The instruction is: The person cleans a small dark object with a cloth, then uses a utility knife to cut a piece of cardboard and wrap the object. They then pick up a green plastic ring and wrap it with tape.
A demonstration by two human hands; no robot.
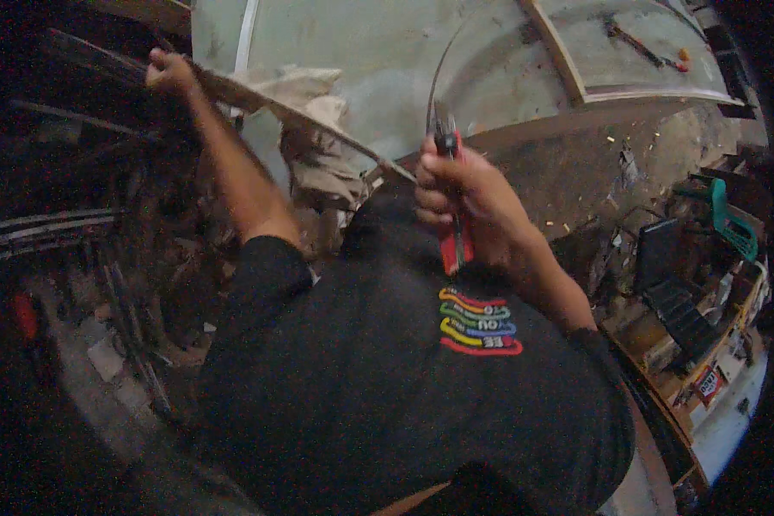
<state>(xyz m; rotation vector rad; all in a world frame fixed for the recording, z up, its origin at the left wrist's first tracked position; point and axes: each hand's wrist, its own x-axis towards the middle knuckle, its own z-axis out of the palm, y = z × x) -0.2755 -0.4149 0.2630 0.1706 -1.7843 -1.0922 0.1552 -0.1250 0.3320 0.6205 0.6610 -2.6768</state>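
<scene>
My left hand (pixel 172 72) is stretched out to the far left, its fingers closed round a long, thin, greyish-tan strip (pixel 301 120). The strip slants down to the right and ends close to my right hand. In front of my chest, my right hand (pixel 469 189) is wrapped round red-handled pliers (pixel 457 249), their dark jaws pointing up and away from me. From beside the jaws a thin curved strip (pixel 436 77) arcs upward over the table; whether the jaws grip it I cannot tell.
A pale green table (pixel 370 43) stands ahead, with a wooden batten (pixel 555 47) and a dark tool (pixel 641 45) on it. Crumpled beige cloth (pixel 322 159) hangs near its left end. Metal bars (pixel 56 222) lie left. Right are a green plastic chair (pixel 731 219) and a black seat (pixel 675 301).
</scene>
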